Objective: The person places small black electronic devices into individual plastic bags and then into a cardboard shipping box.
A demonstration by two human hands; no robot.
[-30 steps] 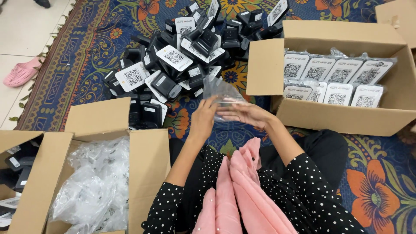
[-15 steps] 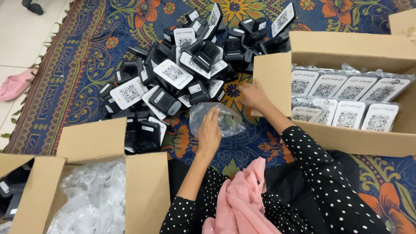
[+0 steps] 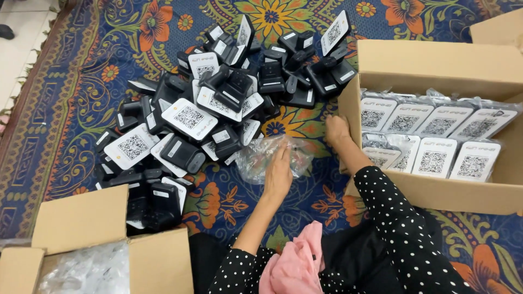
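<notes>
Clear plastic bag (image 3: 272,155) lies on the rug (image 3: 65,109) under my left hand (image 3: 279,173), fingers flat and spread on it. My right hand (image 3: 338,130), loosely open, rests beside the box (image 3: 436,65), just right of the bag.

I see a home floor used for packing. A patterned floral carpet (image 3: 71,109) lies on tiles, with cardboard boxes (image 3: 436,65) right and near left.

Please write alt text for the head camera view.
A person's left hand presses a clear plastic bag on a patterned rug, while the right hand rests beside a cardboard box of bagged stands. A pile of black stands lies ahead.
</notes>
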